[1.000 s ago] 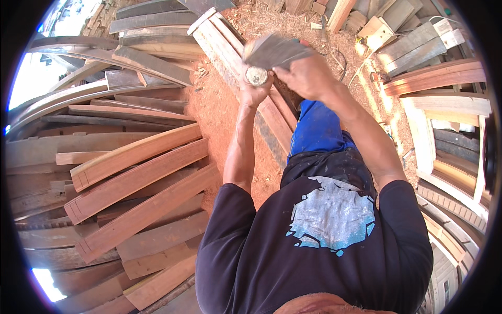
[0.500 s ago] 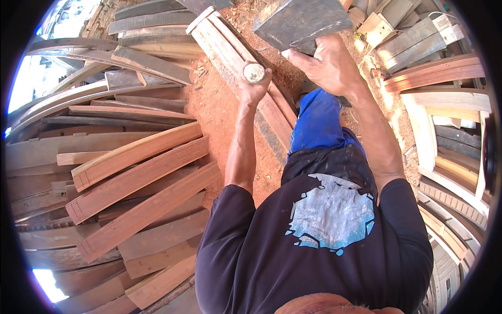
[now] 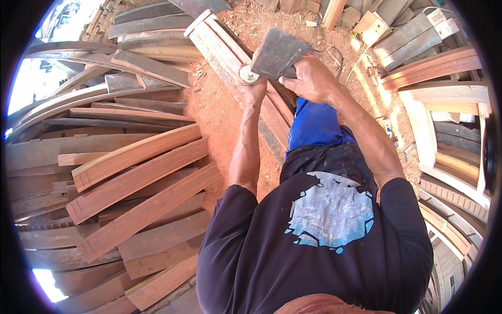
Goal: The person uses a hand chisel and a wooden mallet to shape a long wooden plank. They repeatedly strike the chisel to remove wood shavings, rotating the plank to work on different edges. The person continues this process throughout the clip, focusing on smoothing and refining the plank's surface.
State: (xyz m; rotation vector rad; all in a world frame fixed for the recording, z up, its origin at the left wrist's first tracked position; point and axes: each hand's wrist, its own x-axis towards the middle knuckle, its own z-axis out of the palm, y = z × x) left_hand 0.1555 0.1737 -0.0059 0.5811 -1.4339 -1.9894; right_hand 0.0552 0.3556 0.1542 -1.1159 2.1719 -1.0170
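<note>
My left hand (image 3: 252,93) is closed around an upright chisel, of which only the pale round handle end (image 3: 248,75) shows; its blade is hidden below the fist. Beneath that hand runs a long reddish timber (image 3: 217,47) with a lengthwise groove, slanting from the upper left toward my knee. In my right hand (image 3: 314,78) is a mallet with a big dark, blocky head (image 3: 280,55). The head's left edge overlaps the chisel's end in the picture, at or very near contact. The mallet's handle is mostly covered by my fingers.
Curved reddish boards (image 3: 138,180) lie on stacked planks at the left. Sawdust and shavings (image 3: 212,110) cover the ground around the timber. To the right stand a pale wooden frame (image 3: 422,125) and more lumber (image 3: 429,68). A thin cable (image 3: 358,63) trails across the ground.
The mallet has swung down and left with my right hand, from above right of the chisel to its handle end. My left hand has stayed nearly in place.
</note>
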